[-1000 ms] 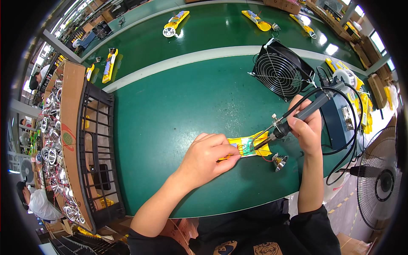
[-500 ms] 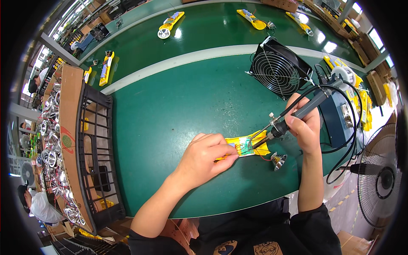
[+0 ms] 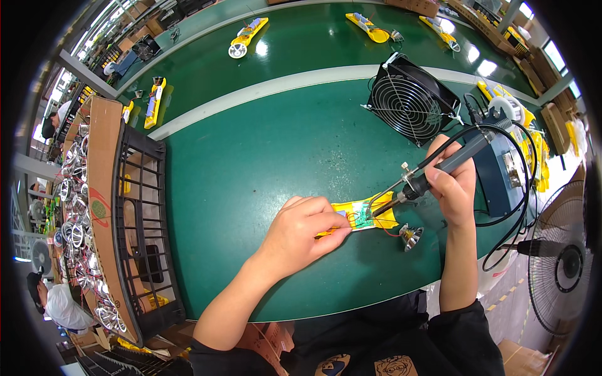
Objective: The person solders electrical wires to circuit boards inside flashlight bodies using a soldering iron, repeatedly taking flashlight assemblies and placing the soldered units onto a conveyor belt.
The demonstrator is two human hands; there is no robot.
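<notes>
- The yellow housing (image 3: 387,217) lies on the green worktop (image 3: 251,182), right of its middle and nearer the near edge than the far one, with a small green circuit board (image 3: 362,217) inside
- The left hand (image 3: 307,229) covers the housing's left end, its grip together on it, thumb and forefinger beside the board; exactly what lies under the fingertips is hidden
- The right hand (image 3: 453,185) has its grip clamped around a soldering iron (image 3: 464,155) with a thin curved tube beside it; the tip slants down to the board's right end, and whether it touches is too small to tell
- A silvery reflector (image 3: 411,237) sits just beside the housing's right end, toward the near edge, with thin wires near it
- A black fan (image 3: 411,100) stands at the worktop's far right corner, a blue box (image 3: 492,175) along the right edge
- A black crate (image 3: 157,319) lines the left edge, next to a cardboard box (image 3: 103,156) of more reflectors (image 3: 78,235)
</notes>
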